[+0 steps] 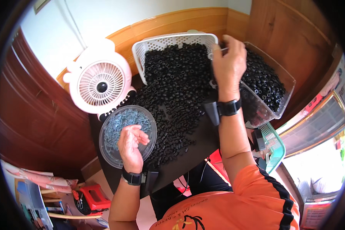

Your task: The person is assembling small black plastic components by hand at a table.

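My left hand (130,148) is over the round clear tub (154,142) of tiny bluish pieces (122,120). Its palm is turned inward and its fingers are curled in; whatever they may hold is too small to make out. At the back right, my right hand (230,63) is raised at the rim of a clear plastic bin (270,115) holding many small black rings (262,76). Thumb and forefinger stand apart, and I see nothing held between them. More black rings (176,111) spill across the dark table from a tipped white perforated basket (140,57).
A pink animal-shaped fan (101,87) stands at the back left beside the tub. Wood panelling closes off the back. A green basket (274,143) is below the clear bin. Cables (186,184) hang at the table's front edge, and a red object (96,195) lies lower left.
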A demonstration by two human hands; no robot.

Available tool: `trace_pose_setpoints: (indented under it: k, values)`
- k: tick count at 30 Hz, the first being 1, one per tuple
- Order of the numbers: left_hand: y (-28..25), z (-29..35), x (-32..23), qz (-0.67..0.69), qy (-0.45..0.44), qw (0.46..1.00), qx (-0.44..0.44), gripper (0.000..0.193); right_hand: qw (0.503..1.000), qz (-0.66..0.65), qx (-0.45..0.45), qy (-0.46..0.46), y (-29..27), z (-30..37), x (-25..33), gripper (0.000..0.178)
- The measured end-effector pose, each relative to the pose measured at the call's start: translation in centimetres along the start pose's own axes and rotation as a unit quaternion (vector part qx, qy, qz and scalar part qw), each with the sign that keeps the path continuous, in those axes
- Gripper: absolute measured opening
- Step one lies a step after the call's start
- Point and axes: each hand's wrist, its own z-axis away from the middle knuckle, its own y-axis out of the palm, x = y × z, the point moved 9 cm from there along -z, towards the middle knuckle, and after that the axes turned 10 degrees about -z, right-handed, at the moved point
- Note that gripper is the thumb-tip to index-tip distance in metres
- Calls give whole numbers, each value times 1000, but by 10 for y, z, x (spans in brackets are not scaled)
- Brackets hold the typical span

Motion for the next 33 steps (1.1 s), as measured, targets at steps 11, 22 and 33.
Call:
trace_pose_setpoints:
  k: [11, 22, 33]
  values:
    - [-19, -8, 13, 19, -30, 999, -21, 37, 862, -228, 450, -59, 112, 104, 62, 10]
    - [-23, -12, 21, 51, -60, 996, -31, 33, 786, -227, 558, -140, 138, 185, 81, 13]
    - [-25, -13, 23, 41, -72, 996, -18, 31, 757, -147, 618, -154, 153, 203, 73, 16]
